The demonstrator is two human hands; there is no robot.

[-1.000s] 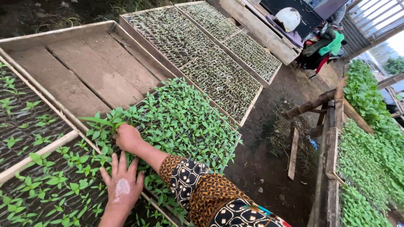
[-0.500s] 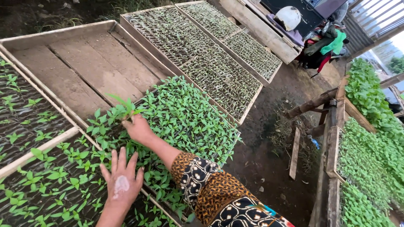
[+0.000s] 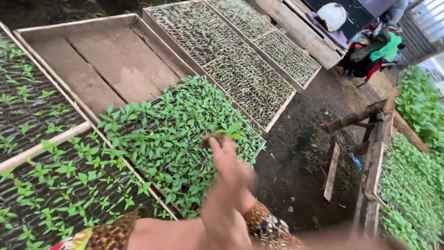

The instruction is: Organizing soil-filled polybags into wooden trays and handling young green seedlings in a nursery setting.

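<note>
While my right hand [image 3: 229,164] pinches a seedling [image 3: 226,134] by its base — leaves kept free — above the dense seedling tray [image 3: 171,134], I cannot see my left hand's fingers.

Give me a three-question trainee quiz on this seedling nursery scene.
1. True or false: the right hand pinches a green seedling.
2. Which one holds no plants? A) the plank-floored wooden frame B) the leafy tray
3. Fill in: the white round object lies at the top ____ of the view.
Key: 1 true; 2 A; 3 right.
</note>
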